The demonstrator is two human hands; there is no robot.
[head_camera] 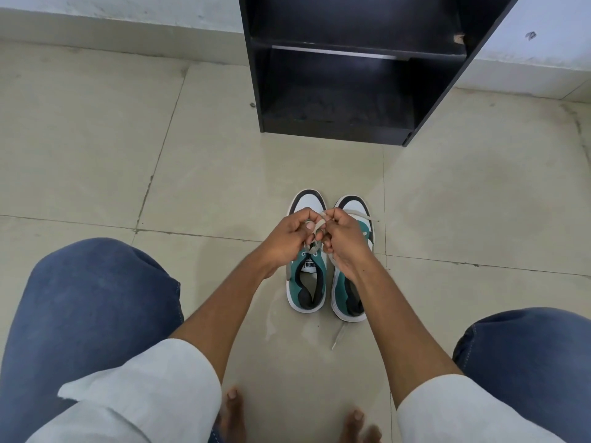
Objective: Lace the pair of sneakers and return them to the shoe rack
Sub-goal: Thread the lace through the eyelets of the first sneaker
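Observation:
Two green, white and black sneakers stand side by side on the floor, toes toward the rack: the left sneaker (307, 282) and the right sneaker (347, 298). My left hand (287, 239) and my right hand (342, 241) meet above the left sneaker's tongue, each pinching part of its beige lace (319, 223). A lace end (367, 216) sticks out to the right over the right sneaker's toe. Another loose lace (338, 335) trails on the floor behind the right sneaker. The hands hide most of the eyelets.
A black shoe rack (351, 78) with bare shelves stands against the wall just beyond the sneakers. Beige floor tiles (128, 155) spread all around. My knees in blue jeans (96, 298) and bare toes (233, 407) frame the near edge.

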